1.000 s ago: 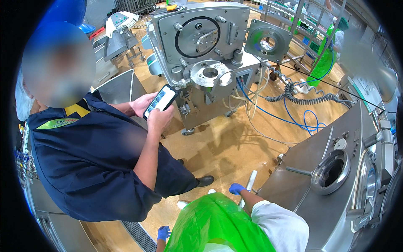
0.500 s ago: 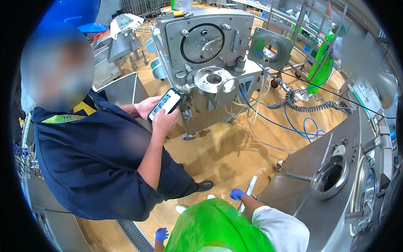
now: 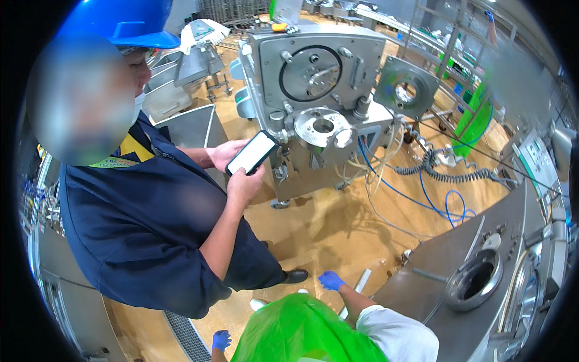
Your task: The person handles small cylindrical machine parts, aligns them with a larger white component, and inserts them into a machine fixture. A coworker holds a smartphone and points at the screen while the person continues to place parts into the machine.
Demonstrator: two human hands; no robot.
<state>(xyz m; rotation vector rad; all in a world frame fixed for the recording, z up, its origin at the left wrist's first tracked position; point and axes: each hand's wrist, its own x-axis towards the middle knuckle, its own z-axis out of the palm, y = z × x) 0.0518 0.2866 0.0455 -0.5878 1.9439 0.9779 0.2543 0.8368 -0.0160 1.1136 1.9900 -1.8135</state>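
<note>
My left hand (image 3: 221,340), in a blue glove, hangs low beside my green apron (image 3: 301,329). It is open and holds nothing. Out in front of the apron on the right is my right hand (image 3: 330,280), also blue-gloved, with nothing seen in its loosely bent, parted fingers. Close to its right, apart from the fingers, a long white bar (image 3: 362,282) slants past my forearm. At the left another person in dark clothing and a blue helmet (image 3: 117,23) holds a smartphone (image 3: 253,152) in both hands.
A steel machine (image 3: 325,66) on wheels stands ahead, its round-holed plate (image 3: 405,90) swung aside. Blue hoses (image 3: 449,214) and a coiled cable (image 3: 461,174) trail right. A steel housing with a round port (image 3: 474,280) fills the right. A floor grate (image 3: 188,335) lies lower left.
The view has shifted, so the machine sits further right and lower. My right hand has moved left, away from the white bar. The smartphone screen is now mostly white.
</note>
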